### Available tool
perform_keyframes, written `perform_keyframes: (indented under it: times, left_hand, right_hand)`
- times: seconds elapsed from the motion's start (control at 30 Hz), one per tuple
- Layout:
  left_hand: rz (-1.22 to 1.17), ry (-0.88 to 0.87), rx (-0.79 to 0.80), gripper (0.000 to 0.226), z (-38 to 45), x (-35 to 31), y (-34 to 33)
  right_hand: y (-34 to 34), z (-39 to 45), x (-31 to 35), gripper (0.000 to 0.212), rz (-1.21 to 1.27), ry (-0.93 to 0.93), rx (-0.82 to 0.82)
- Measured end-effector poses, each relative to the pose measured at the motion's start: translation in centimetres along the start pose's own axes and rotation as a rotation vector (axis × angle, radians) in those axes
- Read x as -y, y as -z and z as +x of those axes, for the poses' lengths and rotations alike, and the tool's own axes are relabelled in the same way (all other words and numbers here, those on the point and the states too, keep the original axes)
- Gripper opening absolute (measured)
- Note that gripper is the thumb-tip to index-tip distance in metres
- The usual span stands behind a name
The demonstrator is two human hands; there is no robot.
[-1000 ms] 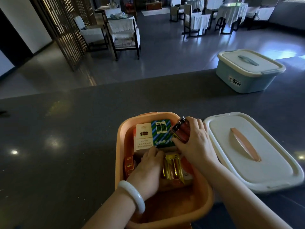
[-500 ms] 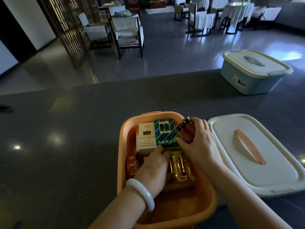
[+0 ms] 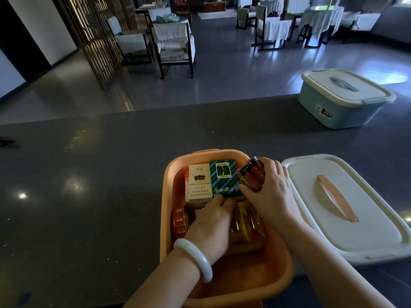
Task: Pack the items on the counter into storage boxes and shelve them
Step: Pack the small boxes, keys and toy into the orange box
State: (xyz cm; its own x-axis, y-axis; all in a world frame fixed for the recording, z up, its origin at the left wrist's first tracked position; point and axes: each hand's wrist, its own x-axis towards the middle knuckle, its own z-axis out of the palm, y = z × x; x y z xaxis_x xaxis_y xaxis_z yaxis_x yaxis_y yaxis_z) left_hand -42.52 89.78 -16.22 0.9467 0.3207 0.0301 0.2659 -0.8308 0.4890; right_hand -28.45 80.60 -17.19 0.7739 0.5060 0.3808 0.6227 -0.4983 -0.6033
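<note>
Orange storage box (image 3: 169, 218) sits on the counter (image 3: 89, 196) as before, and your hands have barely shifted: your right hand (image 3: 269, 196) still grips the red lighters (image 3: 252, 176) at its far right corner, your left hand (image 3: 213, 221) presses fingers onto the packs (image 3: 200, 183) inside. Packing looks nearly done; the white lid (image 3: 355, 210) lies just right of the box, the closed blue box (image 3: 342, 98) well beyond it.

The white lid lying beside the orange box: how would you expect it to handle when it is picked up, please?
The white lid looks like moulded plastic, so probably stiff and light for its breadth. Its raised peach handle should give a sure one-handed grip. Lying flat on the counter, it seems unlikely to roll or tip.
</note>
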Motion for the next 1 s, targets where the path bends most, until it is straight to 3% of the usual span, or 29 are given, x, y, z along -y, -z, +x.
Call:
perform_keyframes:
  times: [0.1,0.33,0.43,0.5,0.63,0.77,1.0]
  left_hand:
    - [0.002,0.048,-0.074,0.068,-0.5,0.6,1.1]
    - [0.159,0.152,-0.347,0.041,-2.7,5.8,5.1]
    - [0.132,0.266,-0.363,0.051,-3.3,6.8,4.7]
    - [-0.064,0.322,-0.337,0.057,-3.6,7.0,4.4]
    - [-0.319,0.314,-0.318,0.057,-3.8,7.2,4.1]
    - [-0.314,0.315,-0.292,0.06,-3.6,7.5,4.0]
    - [-0.244,0.366,-0.295,0.068,-3.3,7.5,3.7]
  right_hand:
    - [0.1,0.0,0.0,0.067,-0.012,0.0,0.009]
    - [0.2,0.0,0.2,0.068,-0.003,-0.003,0.036]
    - [0.4,0.0,0.7,0.07,-0.014,0.051,0.071]
    - [0.7,0.0,1.1,0.071,-0.035,0.157,0.149]
    - [1.0,-0.3,2.2,0.076,-0.026,0.343,0.463]
    - [-0.3,-1.0,3.0,0.075,-0.001,0.449,0.63]
    - [-1.2,-1.6,2.4,0.079,-0.054,0.433,0.683]
